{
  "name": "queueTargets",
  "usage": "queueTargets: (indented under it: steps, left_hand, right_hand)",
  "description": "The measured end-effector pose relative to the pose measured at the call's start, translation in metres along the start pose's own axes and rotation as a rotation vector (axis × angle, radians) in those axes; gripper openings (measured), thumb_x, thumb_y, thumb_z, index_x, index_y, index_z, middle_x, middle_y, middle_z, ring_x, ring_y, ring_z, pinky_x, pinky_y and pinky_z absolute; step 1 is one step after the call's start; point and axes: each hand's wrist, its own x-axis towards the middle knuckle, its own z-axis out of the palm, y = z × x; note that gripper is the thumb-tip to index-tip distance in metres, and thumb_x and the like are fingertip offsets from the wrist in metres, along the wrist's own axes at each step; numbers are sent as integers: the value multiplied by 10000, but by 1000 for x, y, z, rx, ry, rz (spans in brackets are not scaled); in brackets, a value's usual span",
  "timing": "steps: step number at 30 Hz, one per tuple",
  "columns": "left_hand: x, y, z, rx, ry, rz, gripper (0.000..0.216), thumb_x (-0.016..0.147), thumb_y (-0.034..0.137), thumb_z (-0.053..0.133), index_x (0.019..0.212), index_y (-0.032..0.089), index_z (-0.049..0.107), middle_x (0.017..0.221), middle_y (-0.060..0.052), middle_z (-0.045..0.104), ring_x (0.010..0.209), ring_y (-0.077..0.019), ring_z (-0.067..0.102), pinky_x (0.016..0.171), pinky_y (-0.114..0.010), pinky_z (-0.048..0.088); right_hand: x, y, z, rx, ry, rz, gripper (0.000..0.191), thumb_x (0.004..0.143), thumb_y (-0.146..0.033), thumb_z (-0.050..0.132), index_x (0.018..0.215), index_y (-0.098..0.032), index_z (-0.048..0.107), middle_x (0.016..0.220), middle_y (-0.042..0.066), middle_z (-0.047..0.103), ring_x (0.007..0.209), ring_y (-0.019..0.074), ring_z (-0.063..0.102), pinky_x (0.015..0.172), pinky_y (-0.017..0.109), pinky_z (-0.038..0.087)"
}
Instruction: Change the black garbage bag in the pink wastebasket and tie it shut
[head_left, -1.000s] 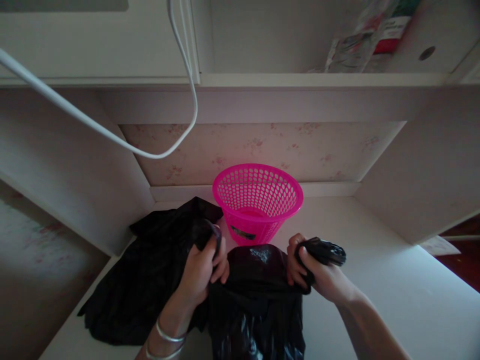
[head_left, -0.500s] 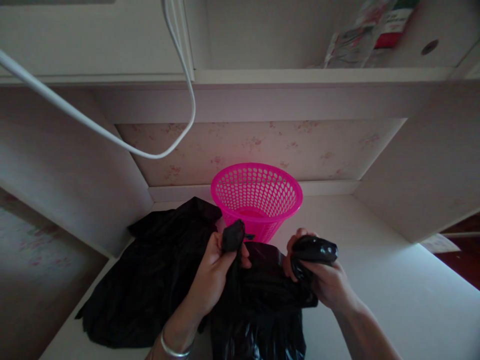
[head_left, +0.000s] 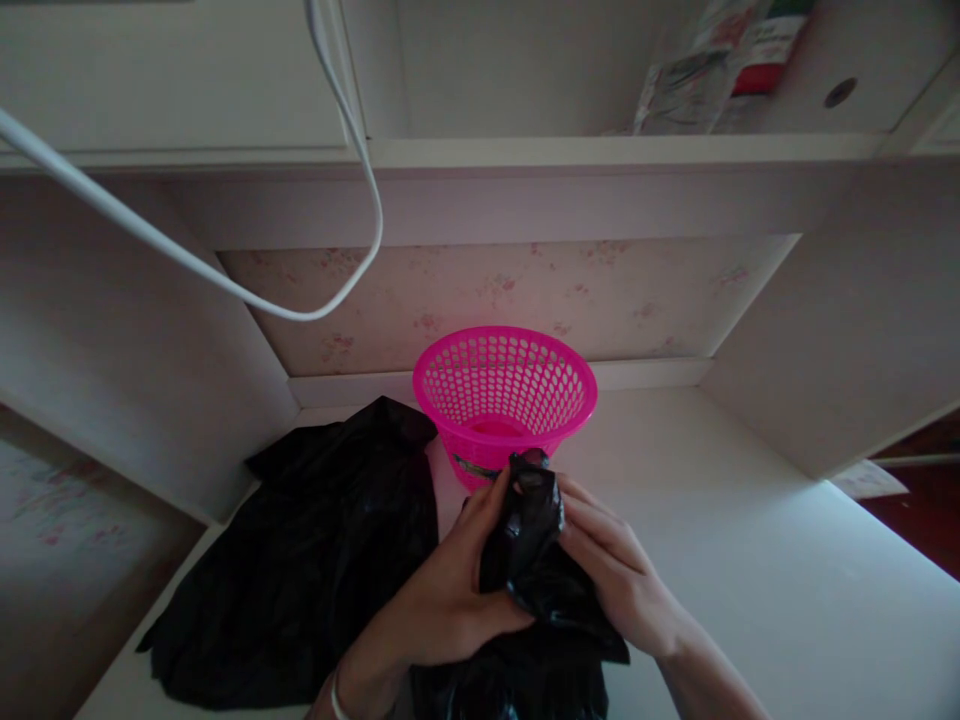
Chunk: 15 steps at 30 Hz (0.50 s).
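The white desk [head_left: 750,560] filled the lower half of the view, set into a recess under a shelf [head_left: 600,155], with a white cable [head_left: 225,285] looping down at the left. A loose black bag [head_left: 300,560] lay spread on the desk's left side. At the back of the desk stood a pink basket [head_left: 506,385], upright and open-topped. Just in front of it, the black plastic bag [head_left: 536,560] was bunched between both hands, its gathered top raised near the basket's front wall and the rest trailing down towards the near edge.

The step in hand seemed to be gathering or working open the bag's mouth; the next move would likely call for parting the two layers with the fingertips while keeping hold of the bunch.

The left hand [head_left: 457,590] came up from below, fingers wrapped round the bag's left side. The right hand [head_left: 611,570] pressed against the right side, fingers extended and closed on the plastic
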Motion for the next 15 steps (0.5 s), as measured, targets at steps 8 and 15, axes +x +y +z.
queueTargets:
  steps: [8,15]
  left_hand:
    - [-3,-14,8,-54,-159,-30,792,787,512,813,1464,214,530,1428,-129,627,1372,-361,534,1173,-555,409]
    - [-9,-17,8,170,99,-134,536,933,579,600,1350,250,669,1463,-105,622,1388,-314,540,1217,-551,362]
  right_hand:
    - [0,-1,17,-257,-21,-243,211,967,-105,552,1092,-204,690,1010,60,779,916,153,761,813,202,600]
    - [-9,-4,9,-216,-88,-297,459,942,-39,531,1289,-306,669,1409,78,606,1298,184,612,1071,287,522]
